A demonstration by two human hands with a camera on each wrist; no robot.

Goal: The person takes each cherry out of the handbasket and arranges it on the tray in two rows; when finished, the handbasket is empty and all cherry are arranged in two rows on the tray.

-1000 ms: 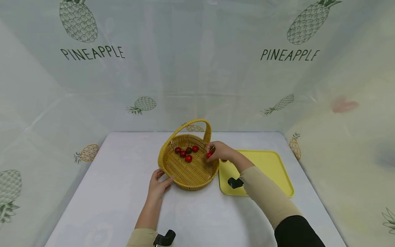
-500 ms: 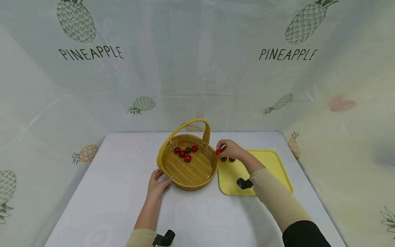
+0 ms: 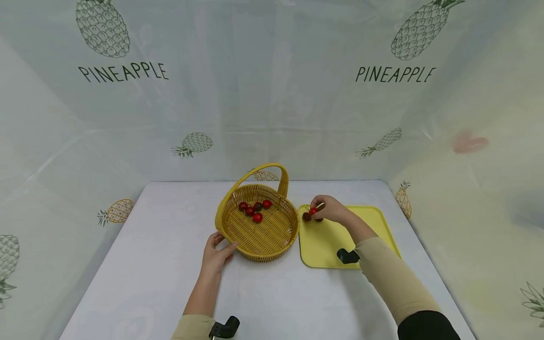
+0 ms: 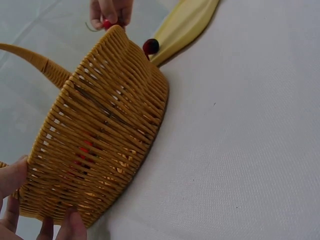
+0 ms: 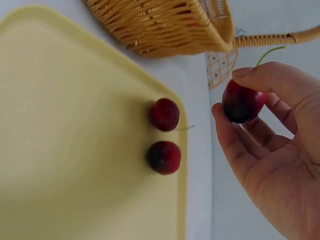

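My right hand (image 3: pixel 333 208) pinches a dark red cherry (image 5: pixel 242 102) with a green stem between thumb and fingers, above the far left corner of the yellow tray (image 3: pixel 327 248). Two more cherries lie on that tray near its far edge: one with a stem (image 5: pixel 164 114), and a darker one beside it (image 5: pixel 165 157). My left hand (image 3: pixel 215 255) grips the near left rim of a yellow woven basket (image 3: pixel 263 243), thumb on the rim and fingers against the outer wall. Inside the basket, several red and dark cherries (image 3: pixel 257 217) sit toward the back.
The basket's tall arched handle (image 3: pixel 231 193) rises over its left and back side. Basket and tray stand side by side on a white table (image 3: pixel 170 264). A curtain with pineapple prints (image 3: pixel 272 94) hangs behind the table.
My right hand has moved right with the cherry, from over the basket's right side to above the tray. My left hand still holds the basket in place.
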